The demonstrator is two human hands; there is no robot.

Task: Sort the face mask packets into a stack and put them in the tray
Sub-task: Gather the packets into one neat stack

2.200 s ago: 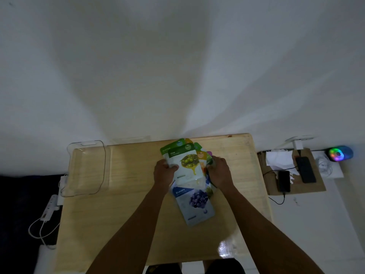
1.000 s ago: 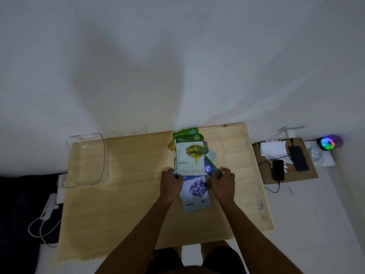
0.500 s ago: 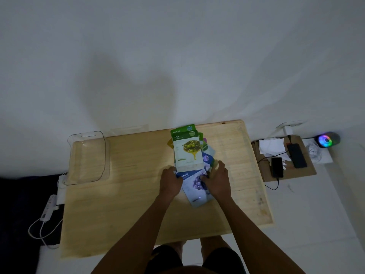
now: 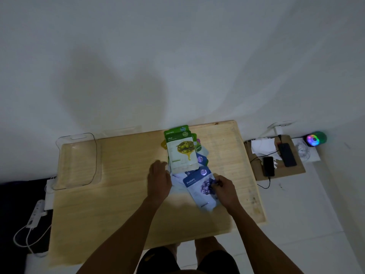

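Several face mask packets lie fanned out on the wooden table (image 4: pixel 118 204). An olive packet (image 4: pixel 182 153) sits on top, with an aloe vera packet (image 4: pixel 175 130) peeking out behind it. Nearest me lies a blueberry packet (image 4: pixel 199 189), tilted. My right hand (image 4: pixel 224 187) pinches its right side. Flat on the table, my left hand (image 4: pixel 159 178) touches the left edge of the pile. The clear plastic tray (image 4: pixel 59 143) stands apart at the table's far left corner, with no packets in it.
Right of the table, a brown board (image 4: pixel 296 171) on the floor carries two phones (image 4: pixel 287 154), papers and cables. A glowing coloured speaker (image 4: pixel 315 139) stands beyond it. A white power strip (image 4: pixel 35 213) and cord lie on the floor at the left.
My right hand has drawn the blueberry packet toward me and to the right, out from under the pile. My left hand stays at the pile's left edge.
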